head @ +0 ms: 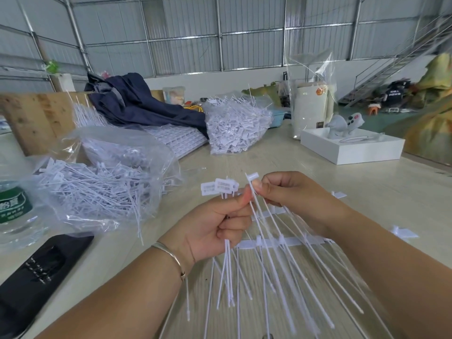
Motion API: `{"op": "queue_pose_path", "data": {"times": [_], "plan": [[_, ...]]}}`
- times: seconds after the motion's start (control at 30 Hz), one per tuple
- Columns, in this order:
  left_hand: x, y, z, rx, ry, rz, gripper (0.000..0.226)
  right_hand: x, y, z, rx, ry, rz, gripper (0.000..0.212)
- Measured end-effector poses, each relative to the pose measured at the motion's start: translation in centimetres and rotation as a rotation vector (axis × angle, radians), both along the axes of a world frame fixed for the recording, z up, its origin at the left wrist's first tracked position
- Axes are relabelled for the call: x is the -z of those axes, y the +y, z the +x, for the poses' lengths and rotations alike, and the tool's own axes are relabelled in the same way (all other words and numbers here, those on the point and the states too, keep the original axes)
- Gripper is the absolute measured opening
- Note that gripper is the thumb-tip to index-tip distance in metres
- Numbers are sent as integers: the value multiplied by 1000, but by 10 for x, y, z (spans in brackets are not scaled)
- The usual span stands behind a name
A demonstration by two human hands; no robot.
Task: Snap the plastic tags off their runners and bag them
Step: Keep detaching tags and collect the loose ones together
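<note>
Nearest, the person's left hand (215, 226) is curled around a small bunch of freed tags (220, 188), whose flat label heads stick up above the fist while the thin tails hang below it. The right hand (288, 192) pinches the head end of one more tag (253, 178) between thumb and fingertips. That tag seems to belong to the fan of tails still joined to the runner (281, 242), a flat white strip lying across the table (318, 167) under the wrists.

These parts look very light, thin and springy. The tails will likely bend rather than break, so the weak point is judged to be the small joint at the runner. Holding close to the head, as the right hand does, should give the cleanest snap, whereas pulling on a tail would probably only flex it. Smooth plastic in a loose bunch may slip, so the left fist needs a firm hold.

To the left, a clear plastic bag (102, 189) lies open on its side, holding a loose tangle of separated tags. A water bottle (14, 211) stands beside it. Farther back, a second clear bag (238, 126) is stuffed full of tags, and stacked uncut sheets (181, 140) lie partly under a dark garment (137, 104). On the right, a white tray (352, 149) holds a grey figure, with an empty-looking clear bag (309, 77) upright behind it.
</note>
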State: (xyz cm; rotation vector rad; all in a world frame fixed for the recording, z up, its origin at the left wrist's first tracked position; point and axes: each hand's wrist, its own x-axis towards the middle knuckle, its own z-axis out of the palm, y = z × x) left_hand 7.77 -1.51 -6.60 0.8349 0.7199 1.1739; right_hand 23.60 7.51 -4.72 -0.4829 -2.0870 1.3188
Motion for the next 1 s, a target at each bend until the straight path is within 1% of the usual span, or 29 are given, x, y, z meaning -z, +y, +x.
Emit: {"op": "queue_pose_path", "data": {"times": [0.1, 0.2, 0.27, 0.33, 0.43, 0.53, 0.63, 0.7, 0.8, 0.93, 1.0], "plan": [[-4, 1, 0, 0, -33, 31, 34, -3, -1, 0, -6, 56, -18, 79], [-8, 2, -2, -82, -17, 29, 23, -3, 3, 0, 112, 92, 16, 67], [-6, 4, -4, -169, -4, -21, 25, -1, 8, 1, 187, 111, 33, 56], [-4, 6, -6, -251, 12, -55, 24, 1, 14, 3, 225, 121, 38, 53], [-1, 7, -8, -308, 60, -38, 25, 4, 21, 6, 236, 121, 11, 40], [1, 8, -12, -432, 112, -57, 38, 4, 25, 7, 229, 125, -22, 27], [1, 8, -14, -476, 99, -83, 36, 2, 24, 6, 229, 117, -27, 11], [1, 8, -15, -478, 96, -74, 35, 2, 24, 5, 239, 112, -33, 11], [0, 7, -11, -446, 74, -113, 41, 2, 24, 5, 248, 110, -44, 13], [4, 10, -7, -455, 127, -128, 54, 3, 23, 5, 231, 103, -29, 16], [4, 10, -7, -440, 136, -111, 54, 4, 22, 6, 213, 92, -7, 14]]}}
